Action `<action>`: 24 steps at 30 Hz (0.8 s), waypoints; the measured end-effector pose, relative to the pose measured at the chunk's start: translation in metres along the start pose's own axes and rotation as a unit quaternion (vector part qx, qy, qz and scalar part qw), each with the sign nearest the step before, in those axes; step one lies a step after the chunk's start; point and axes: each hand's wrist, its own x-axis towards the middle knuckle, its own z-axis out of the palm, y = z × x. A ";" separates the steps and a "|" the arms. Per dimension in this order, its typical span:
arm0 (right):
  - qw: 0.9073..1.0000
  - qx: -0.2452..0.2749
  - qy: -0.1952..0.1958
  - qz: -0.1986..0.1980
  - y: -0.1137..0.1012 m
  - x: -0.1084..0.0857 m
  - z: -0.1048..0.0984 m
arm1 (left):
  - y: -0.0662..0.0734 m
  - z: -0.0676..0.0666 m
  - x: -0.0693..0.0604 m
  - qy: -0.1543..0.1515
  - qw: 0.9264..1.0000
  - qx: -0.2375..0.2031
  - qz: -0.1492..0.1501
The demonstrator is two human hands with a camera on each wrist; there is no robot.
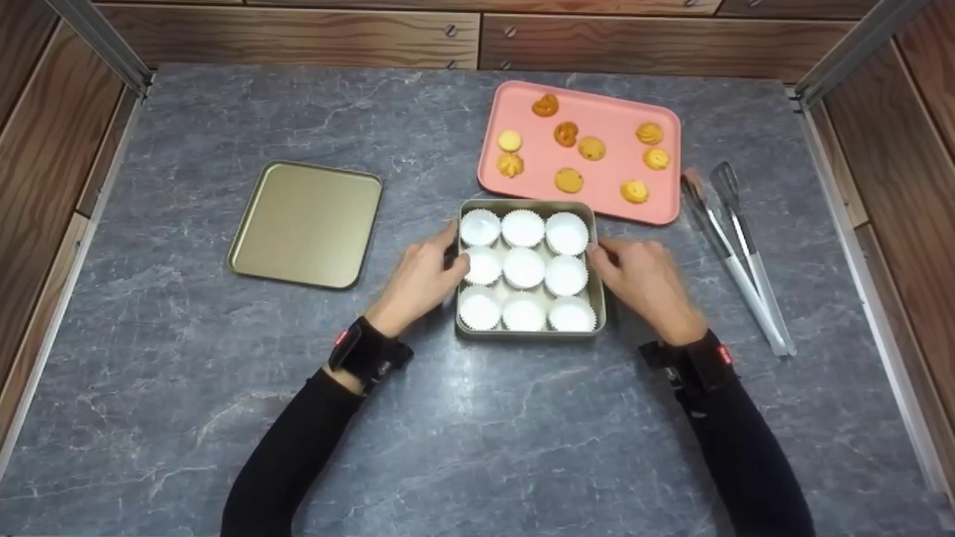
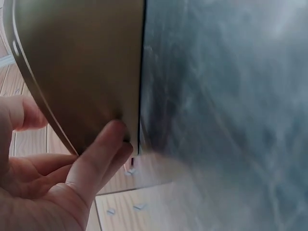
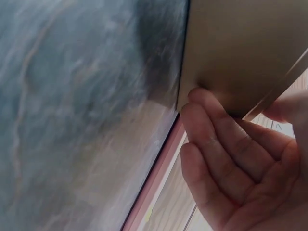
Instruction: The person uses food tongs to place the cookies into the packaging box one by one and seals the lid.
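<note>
A square gold metal tin stands on the grey marbled table, lined with several white fluted paper cups in three rows of three. At its left side my left hand grips the wall, thumb over the rim. Across from it, my right hand holds the right wall, thumb also at the rim. In the left wrist view, fingertips press the outside of the tin wall. The right wrist view likewise has fingers against the opposite wall. The cups' bottoms look bare.
Left of the tin lies a square gold lid. Close behind the tin, a pink tray bears several cookies. Metal tongs with grey handles lie to the right of the tray. Wood-patterned panels border the table.
</note>
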 end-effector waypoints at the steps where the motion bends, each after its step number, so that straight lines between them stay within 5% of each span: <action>1: 1.000 -0.002 0.002 -0.003 0.000 0.000 0.000 | 0.001 0.001 0.000 -0.002 1.000 -0.003 0.001; 24: 0.999 -0.010 0.028 0.026 0.007 -0.010 -0.019 | 0.006 0.008 -0.004 -0.040 0.999 -0.037 -0.003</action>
